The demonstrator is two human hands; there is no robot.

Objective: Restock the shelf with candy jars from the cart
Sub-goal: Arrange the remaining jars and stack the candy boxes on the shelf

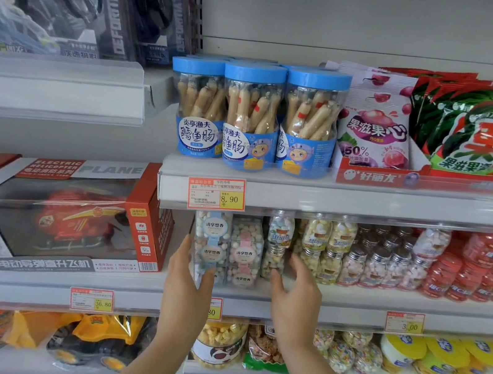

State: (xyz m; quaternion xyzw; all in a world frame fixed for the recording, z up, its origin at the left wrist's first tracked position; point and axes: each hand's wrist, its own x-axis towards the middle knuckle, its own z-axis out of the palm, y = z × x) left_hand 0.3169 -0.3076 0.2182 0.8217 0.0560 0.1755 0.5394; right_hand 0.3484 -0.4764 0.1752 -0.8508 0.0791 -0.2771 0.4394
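Big picture first: the shelving (366,203) fills the whole frame, toys on the left half, snacks on the right, so the candy has its own lane on the right

Lower left is a toy helicopter box (64,215), turned window-out so shoppers see it. Top centre, blue-lidded fish sausage jars (252,112) are pulled right up to the shelf lip, labels facing out, with gummy bags (375,130) standing in a tray to their right

The task's stuff is centre frame, middle shelf: clear square candy jars (226,249) stacked in two columns right at the front edge, just left of some small round candy bottles (274,256). No cart in view

The left hand (189,278) is grasping the left column low down, fingers up its side and thumb across the front. My guess is it's steadying or squaring the stack so it sits flush. The right hand (295,296) is released, fingers loose, hovering just right of the stack by the small bottles. Can't tell if it's touching anything; probably there to stop the column tipping

Smallest: the 8.90 price tag (216,193) clipped above
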